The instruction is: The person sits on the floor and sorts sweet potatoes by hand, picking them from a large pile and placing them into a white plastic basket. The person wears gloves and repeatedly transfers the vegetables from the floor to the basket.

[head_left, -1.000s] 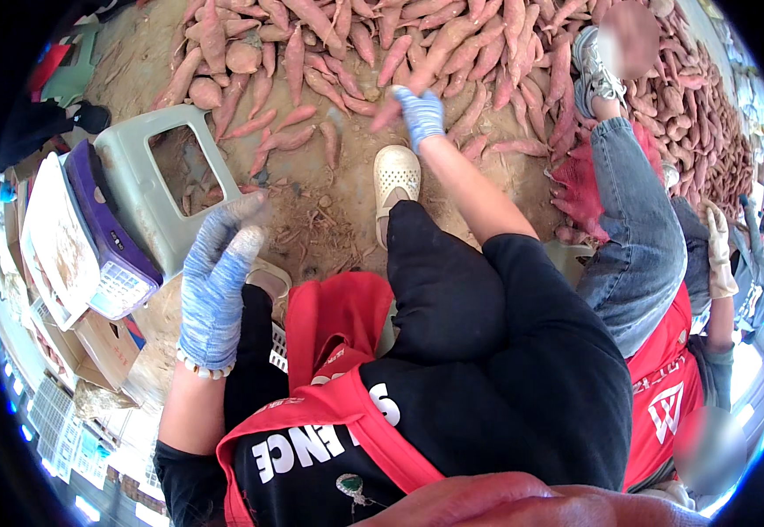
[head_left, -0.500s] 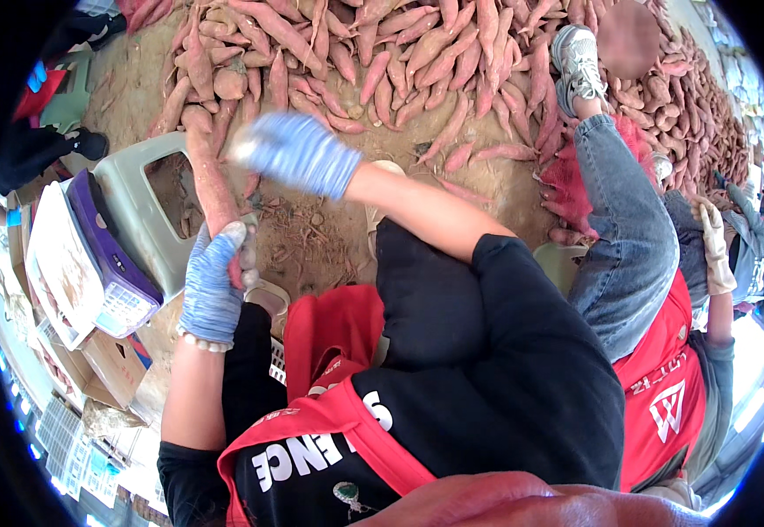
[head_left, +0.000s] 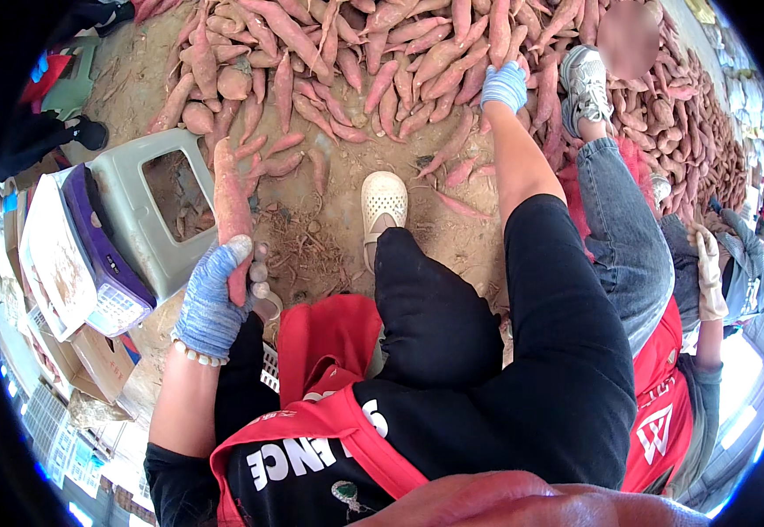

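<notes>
My left hand (head_left: 211, 294), in a blue knitted glove with pale coated fingertips, is closed around the lower end of a long sweet potato (head_left: 230, 198). That sweet potato points up and away beside a grey-green plastic stool. My right arm stretches far forward to the heap of sweet potatoes (head_left: 417, 53). There my right hand (head_left: 505, 86), in the same kind of glove, has its fingers closed about the lower end of another long sweet potato (head_left: 499, 33). Its fingers are partly hidden. Several smaller sweet potatoes (head_left: 281, 164) lie on the dirt floor between my hands and the heap.
The grey-green stool (head_left: 123, 189) lies at the left beside a purple-and-white crate (head_left: 92, 241) and cardboard boxes (head_left: 101, 360). My beige clog (head_left: 385, 206) rests on the floor. Close on my right sits a person in a red apron (head_left: 672, 422), their sneaker (head_left: 586, 83) near the heap.
My right hand has swung from beside the left hand's sweet potato out to the heap on the right. My left hand keeps its sweet potato, now slightly lower. Loose sweet potatoes now show near the stool.
</notes>
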Available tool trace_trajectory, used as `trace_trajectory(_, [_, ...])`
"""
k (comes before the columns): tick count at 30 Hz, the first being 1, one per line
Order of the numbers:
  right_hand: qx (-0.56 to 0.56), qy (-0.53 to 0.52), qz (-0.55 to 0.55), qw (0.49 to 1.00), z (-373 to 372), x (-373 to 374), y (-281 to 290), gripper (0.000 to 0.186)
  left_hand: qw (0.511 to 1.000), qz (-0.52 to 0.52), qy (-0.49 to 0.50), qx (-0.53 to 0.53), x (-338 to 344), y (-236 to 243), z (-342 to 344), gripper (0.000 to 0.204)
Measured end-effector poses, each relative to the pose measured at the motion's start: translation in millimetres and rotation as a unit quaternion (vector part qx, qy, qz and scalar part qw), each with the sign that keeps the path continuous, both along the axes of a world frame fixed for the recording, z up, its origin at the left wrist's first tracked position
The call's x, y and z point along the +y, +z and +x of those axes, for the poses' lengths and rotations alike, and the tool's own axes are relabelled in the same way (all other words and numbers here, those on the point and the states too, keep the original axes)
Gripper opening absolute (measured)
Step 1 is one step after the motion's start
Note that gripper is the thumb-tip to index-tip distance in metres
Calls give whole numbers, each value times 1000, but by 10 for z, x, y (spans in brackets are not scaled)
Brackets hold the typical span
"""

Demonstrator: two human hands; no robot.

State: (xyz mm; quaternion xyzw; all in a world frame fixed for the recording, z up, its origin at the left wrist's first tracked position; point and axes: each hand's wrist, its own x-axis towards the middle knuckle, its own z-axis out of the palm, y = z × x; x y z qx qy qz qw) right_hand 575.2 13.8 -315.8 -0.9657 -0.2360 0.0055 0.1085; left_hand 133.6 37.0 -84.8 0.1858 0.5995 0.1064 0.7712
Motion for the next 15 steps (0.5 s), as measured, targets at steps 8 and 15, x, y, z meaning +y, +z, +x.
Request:
trace_trajectory(8, [46, -34, 147, 988, -381, -265, -272, 53, 1000, 14, 8, -1, 0, -50, -34, 39])
trace_trajectory(15, [132, -194, 252, 939, -369, 28, -129, 84, 1000, -16, 17, -20, 6, -59, -28, 44])
